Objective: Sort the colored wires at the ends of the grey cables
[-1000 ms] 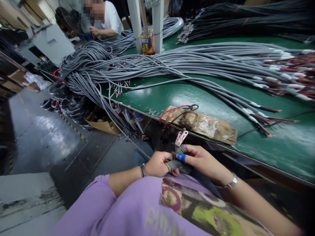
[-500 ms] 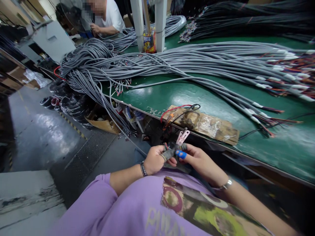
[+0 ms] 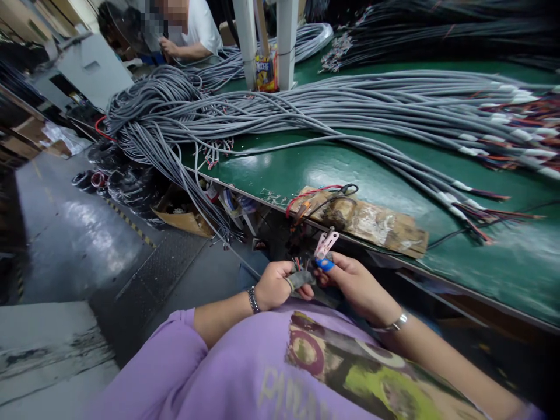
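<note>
My left hand (image 3: 276, 287) is closed round the end of a grey cable (image 3: 250, 266), with grey finger covers on some fingers. Thin coloured wires (image 3: 298, 263) poke up out of this grip. Just to the right, my right hand (image 3: 350, 283) is pinched shut, its thumb wrapped in a blue cover (image 3: 324, 264). Whatever lies between its fingertips is too small to make out. A pink clip (image 3: 326, 244) stands at the table edge directly above the right fingertips, overlapping them in view.
Grey cables (image 3: 262, 116) spread over the green table (image 3: 315, 166), stripped ends at the right. A wooden board (image 3: 380, 224) with red and black leads lies along the near edge. A co-worker (image 3: 199, 35) sits at the far left. A cardboard box (image 3: 188, 219) stands below.
My right hand has drawn slightly away from the left, and its blue-covered thumb has moved up towards the pink clip. The left hand keeps its grip almost in place.
</note>
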`<state>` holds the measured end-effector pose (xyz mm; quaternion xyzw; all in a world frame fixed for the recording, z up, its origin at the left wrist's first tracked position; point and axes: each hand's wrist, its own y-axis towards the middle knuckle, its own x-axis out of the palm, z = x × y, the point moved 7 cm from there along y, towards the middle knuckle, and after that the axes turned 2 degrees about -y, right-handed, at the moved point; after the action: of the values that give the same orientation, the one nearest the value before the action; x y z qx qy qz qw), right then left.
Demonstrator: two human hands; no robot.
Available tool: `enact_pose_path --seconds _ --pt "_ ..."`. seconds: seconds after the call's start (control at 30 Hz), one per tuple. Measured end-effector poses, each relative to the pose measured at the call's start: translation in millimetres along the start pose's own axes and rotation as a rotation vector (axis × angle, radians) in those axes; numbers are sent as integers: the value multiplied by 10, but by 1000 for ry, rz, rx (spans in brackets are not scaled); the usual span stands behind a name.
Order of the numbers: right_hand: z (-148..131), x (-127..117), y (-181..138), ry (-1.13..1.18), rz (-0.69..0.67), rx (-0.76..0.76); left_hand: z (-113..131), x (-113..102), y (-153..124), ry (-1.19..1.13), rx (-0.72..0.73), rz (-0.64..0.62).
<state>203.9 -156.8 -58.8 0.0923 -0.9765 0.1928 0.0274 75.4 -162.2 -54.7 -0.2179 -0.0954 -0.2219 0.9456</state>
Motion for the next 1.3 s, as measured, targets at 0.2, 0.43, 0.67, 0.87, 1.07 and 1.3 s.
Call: enact_pose_path --seconds 0.2,0.43,0.67,0.87,1.07,1.3 --pt "-41 80 -30 68 -85 36 34 -3 5 -31 10 21" --pt "-107 101 -5 -30 -60 -16 45 8 -13 18 11 43" --pt "25 31 -27 148 1 38 6 -66 -1 -24 31 99" --pt "44 12 -23 238 31 76 -57 -149 15 -111 70 174" --pt "-56 123 -34 98 -25 32 43 -36 -40 4 37 91" --pt "-129 185 -44 -5 -94 10 73 1 -70 125 46 59"
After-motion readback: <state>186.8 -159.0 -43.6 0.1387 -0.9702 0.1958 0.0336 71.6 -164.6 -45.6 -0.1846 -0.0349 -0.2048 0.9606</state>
